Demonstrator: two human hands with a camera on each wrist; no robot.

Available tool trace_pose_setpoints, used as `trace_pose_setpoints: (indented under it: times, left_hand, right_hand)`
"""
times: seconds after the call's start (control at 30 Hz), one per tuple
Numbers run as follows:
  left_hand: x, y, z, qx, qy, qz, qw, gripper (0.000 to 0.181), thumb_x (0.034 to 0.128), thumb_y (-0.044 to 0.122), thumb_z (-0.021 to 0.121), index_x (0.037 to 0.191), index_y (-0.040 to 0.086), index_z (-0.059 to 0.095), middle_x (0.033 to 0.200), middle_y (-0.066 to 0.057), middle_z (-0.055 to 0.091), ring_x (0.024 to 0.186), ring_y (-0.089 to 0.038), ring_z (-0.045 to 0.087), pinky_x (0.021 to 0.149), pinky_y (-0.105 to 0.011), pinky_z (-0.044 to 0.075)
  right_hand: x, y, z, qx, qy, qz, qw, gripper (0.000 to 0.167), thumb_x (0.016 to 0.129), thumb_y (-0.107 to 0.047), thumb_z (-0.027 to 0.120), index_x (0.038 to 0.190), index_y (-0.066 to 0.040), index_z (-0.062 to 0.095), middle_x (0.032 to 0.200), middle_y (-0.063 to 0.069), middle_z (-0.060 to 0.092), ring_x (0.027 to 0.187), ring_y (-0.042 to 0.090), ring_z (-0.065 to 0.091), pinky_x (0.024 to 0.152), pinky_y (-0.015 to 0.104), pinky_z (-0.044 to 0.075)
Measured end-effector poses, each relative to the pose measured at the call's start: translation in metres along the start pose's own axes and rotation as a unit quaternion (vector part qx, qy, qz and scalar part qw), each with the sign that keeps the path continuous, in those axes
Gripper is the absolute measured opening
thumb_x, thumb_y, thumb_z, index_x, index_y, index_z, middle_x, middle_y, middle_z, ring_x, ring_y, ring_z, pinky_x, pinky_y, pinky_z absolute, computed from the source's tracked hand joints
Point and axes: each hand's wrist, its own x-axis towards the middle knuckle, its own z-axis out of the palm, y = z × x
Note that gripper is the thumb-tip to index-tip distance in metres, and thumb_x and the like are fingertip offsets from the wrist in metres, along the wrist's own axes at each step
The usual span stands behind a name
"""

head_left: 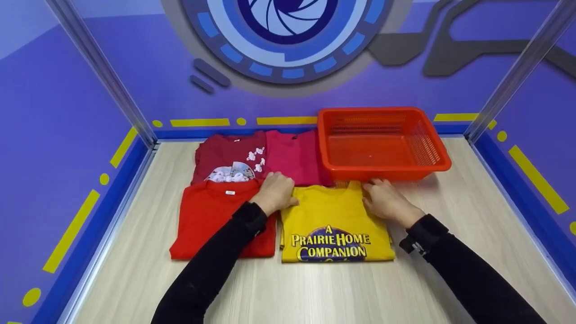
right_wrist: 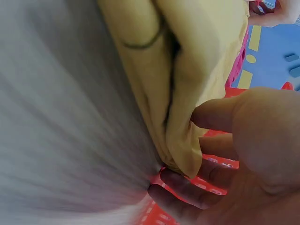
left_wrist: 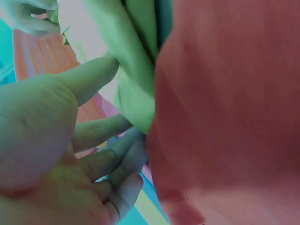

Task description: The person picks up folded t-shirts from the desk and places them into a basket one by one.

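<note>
hands (head_left: 274, 193) (head_left: 388, 202) flanking yellow shirt (head_left: 330, 211), thumbs inward

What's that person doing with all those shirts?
A person's left hand and right hand hold the upper sides of a folded yellow cloth T-shirt with lettering, on a pale table. A folded bright red cloth shirt lies beside it. Behind are a folded dark red shirt, a folded pink shirt and a rectangular orange-red plastic basket.

High head view, close wrist views
</note>
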Motion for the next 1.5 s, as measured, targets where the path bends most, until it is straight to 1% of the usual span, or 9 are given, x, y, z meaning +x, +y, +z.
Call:
trace_pose_setpoints:
  times: [0.17, 0.3, 0.5, 0.67, 0.77, 0.9, 1.03, 1.27, 1.5]
  left_hand:
    - [0.008, -0.004, -0.007, -0.023, -0.028, 0.007, 0.9993, 0.035, 0.0971, 0.038, 0.086, 0.101, 0.004, 0.081, 0.107, -0.015, 0.082, 0.109, -0.036, 0.073, 0.104, -0.047, 0.050]
    - [0.009, -0.005, -0.007, -0.039, -0.040, 0.017, 0.9983, 0.026, 0.0986, 0.034, 0.083, 0.098, 0.008, 0.080, 0.107, -0.011, 0.079, 0.112, -0.034, 0.070, 0.106, -0.045, 0.047]
    - [0.003, -0.004, -0.003, -0.099, -0.043, 0.010, 0.9941, 0.023, 0.0990, 0.030, 0.077, 0.106, 0.008, 0.077, 0.108, -0.010, 0.076, 0.107, -0.032, 0.067, 0.105, -0.043, 0.047]
    - [-0.002, -0.008, -0.005, -0.171, -0.039, 0.014, 0.9844, 0.022, 0.1014, 0.028, 0.076, 0.113, 0.009, 0.079, 0.102, -0.010, 0.076, 0.095, -0.029, 0.069, 0.090, -0.039, 0.056]
    - [-0.004, -0.013, -0.011, -0.199, -0.040, 0.024, 0.9789, 0.018, 0.1021, 0.027, 0.077, 0.109, 0.011, 0.081, 0.095, -0.007, 0.073, 0.089, -0.026, 0.067, 0.081, -0.036, 0.055]
    - [-0.010, -0.021, -0.023, -0.214, -0.035, 0.046, 0.9750, 0.015, 0.1025, 0.028, 0.077, 0.103, 0.014, 0.079, 0.088, -0.003, 0.069, 0.084, -0.023, 0.064, 0.077, -0.033, 0.052]
    - [-0.018, -0.030, -0.039, -0.241, -0.024, 0.071, 0.9677, 0.018, 0.1053, 0.033, 0.075, 0.098, 0.017, 0.073, 0.079, 0.001, 0.060, 0.074, -0.018, 0.060, 0.071, -0.031, 0.049]
    - [-0.036, -0.033, -0.078, -0.266, -0.011, 0.106, 0.9581, 0.023, 0.1075, 0.038, 0.074, 0.092, 0.021, 0.072, 0.071, 0.004, 0.046, 0.064, -0.015, 0.049, 0.067, -0.030, 0.039]
    - [-0.057, -0.027, -0.111, -0.240, 0.011, 0.137, 0.9610, 0.010, 0.1103, 0.025, 0.070, 0.113, 0.019, 0.078, 0.097, 0.004, 0.069, 0.089, -0.016, 0.063, 0.082, -0.033, 0.054]
  right_hand:
    - [0.009, 0.003, -0.004, 0.060, -0.012, 0.013, 0.9980, 0.038, 0.103, -0.015, 0.067, 0.137, 0.003, 0.070, 0.129, 0.031, 0.071, 0.116, 0.046, 0.066, 0.107, 0.064, 0.054]
    - [0.012, 0.006, -0.004, 0.099, -0.022, 0.026, 0.9945, 0.044, 0.103, -0.016, 0.066, 0.142, 0.004, 0.069, 0.130, 0.028, 0.072, 0.108, 0.035, 0.066, 0.102, 0.055, 0.055]
    - [0.008, 0.008, -0.001, 0.152, -0.026, 0.046, 0.9869, 0.049, 0.107, -0.026, 0.060, 0.144, 0.007, 0.065, 0.130, 0.028, 0.071, 0.107, 0.035, 0.067, 0.099, 0.053, 0.055]
    - [0.001, 0.004, -0.009, 0.164, -0.045, 0.058, 0.9837, 0.058, 0.114, -0.039, 0.058, 0.151, 0.005, 0.061, 0.133, 0.026, 0.071, 0.109, 0.032, 0.067, 0.093, 0.046, 0.055]
    - [-0.005, 0.000, -0.022, 0.165, -0.060, 0.050, 0.9832, 0.055, 0.113, -0.040, 0.063, 0.147, 0.004, 0.066, 0.121, 0.019, 0.072, 0.096, 0.026, 0.066, 0.080, 0.037, 0.051]
    - [-0.014, -0.007, -0.044, 0.159, -0.061, 0.024, 0.9850, 0.038, 0.112, -0.035, 0.067, 0.128, -0.002, 0.076, 0.099, 0.009, 0.070, 0.080, 0.019, 0.058, 0.068, 0.031, 0.044]
    - [-0.023, -0.010, -0.068, 0.138, -0.037, -0.006, 0.9897, 0.027, 0.112, -0.034, 0.067, 0.112, -0.008, 0.075, 0.090, 0.003, 0.066, 0.078, 0.016, 0.056, 0.068, 0.030, 0.043]
    - [-0.032, -0.009, -0.103, 0.104, 0.010, -0.087, 0.9907, 0.017, 0.108, -0.029, 0.073, 0.107, -0.013, 0.077, 0.085, -0.002, 0.068, 0.074, 0.012, 0.058, 0.067, 0.026, 0.047]
    - [-0.043, -0.014, -0.136, 0.079, 0.075, -0.148, 0.9830, 0.013, 0.104, -0.012, 0.078, 0.116, -0.010, 0.082, 0.102, 0.001, 0.083, 0.087, 0.012, 0.072, 0.077, 0.032, 0.062]
